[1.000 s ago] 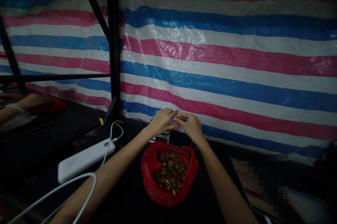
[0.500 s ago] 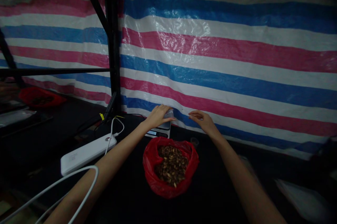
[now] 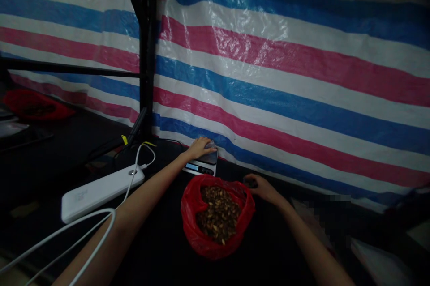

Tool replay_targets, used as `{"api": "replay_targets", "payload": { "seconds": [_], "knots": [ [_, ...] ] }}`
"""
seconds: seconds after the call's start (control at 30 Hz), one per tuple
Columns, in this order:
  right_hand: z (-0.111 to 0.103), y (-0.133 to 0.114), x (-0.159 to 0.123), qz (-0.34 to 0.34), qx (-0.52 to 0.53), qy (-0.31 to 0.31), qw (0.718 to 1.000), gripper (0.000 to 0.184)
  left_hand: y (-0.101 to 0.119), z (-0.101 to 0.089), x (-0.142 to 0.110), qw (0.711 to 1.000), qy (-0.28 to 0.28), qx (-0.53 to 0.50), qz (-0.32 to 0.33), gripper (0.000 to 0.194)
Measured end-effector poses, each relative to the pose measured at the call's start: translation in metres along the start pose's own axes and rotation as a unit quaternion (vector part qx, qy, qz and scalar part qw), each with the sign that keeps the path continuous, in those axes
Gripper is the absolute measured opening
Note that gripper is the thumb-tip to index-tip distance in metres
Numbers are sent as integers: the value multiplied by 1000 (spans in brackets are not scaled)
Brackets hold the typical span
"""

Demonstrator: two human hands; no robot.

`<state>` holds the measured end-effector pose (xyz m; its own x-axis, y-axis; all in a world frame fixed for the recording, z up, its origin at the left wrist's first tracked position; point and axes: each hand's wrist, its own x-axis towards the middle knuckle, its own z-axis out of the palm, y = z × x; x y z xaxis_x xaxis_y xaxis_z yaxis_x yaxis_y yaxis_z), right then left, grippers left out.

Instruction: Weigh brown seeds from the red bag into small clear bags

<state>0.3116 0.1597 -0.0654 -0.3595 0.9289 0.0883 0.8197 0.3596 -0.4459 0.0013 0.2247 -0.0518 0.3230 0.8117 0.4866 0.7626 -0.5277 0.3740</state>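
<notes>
At the back, my left hand (image 3: 200,147) reaches over a small digital scale (image 3: 198,168) with a lit display. Its fingers are closed around a clear plastic piece (image 3: 211,144), whose exact shape I cannot make out, above the scale's plate. To the right, my right hand (image 3: 264,187) is low by the table, its thumb and fingers curled around a small clear cup (image 3: 249,182). Between my forearms stands an open red plastic bag (image 3: 192,228) with its rim rolled out. Brown seeds or grains (image 3: 218,214) fill it.
A white power bank (image 3: 101,193) with a white cable (image 3: 116,221) lies left of my left arm. Another red bag (image 3: 36,104) is at the far left. Black metal posts (image 3: 147,53) and a striped plastic sheet (image 3: 285,98) stand behind. Clear plastic packets (image 3: 379,259) lie at right.
My right hand has come down from in front of the sheet to the small clear cup and closed on it. My left hand is lower over the scale. The view has shifted slightly.
</notes>
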Motion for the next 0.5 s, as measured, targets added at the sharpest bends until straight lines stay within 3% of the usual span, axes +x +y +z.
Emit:
{"api": "replay_targets", "payload": {
  "seconds": [0.13,0.27,0.37,0.5],
  "knots": [
    [-1,-5,12,-6,121,-33,992,29,-8,-2,1,997,22,-68,-19,53],
    [-13,-23,32,39,167,19,985,36,-6,-10,1,989,37,-137,-27,50],
    [-25,-49,52,38,131,78,987,38,-1,-13,1,982,28,-185,-28,51],
    [-35,-89,79,-48,15,114,992,37,5,-15,2,968,16,-249,-25,52]
  ]
}}
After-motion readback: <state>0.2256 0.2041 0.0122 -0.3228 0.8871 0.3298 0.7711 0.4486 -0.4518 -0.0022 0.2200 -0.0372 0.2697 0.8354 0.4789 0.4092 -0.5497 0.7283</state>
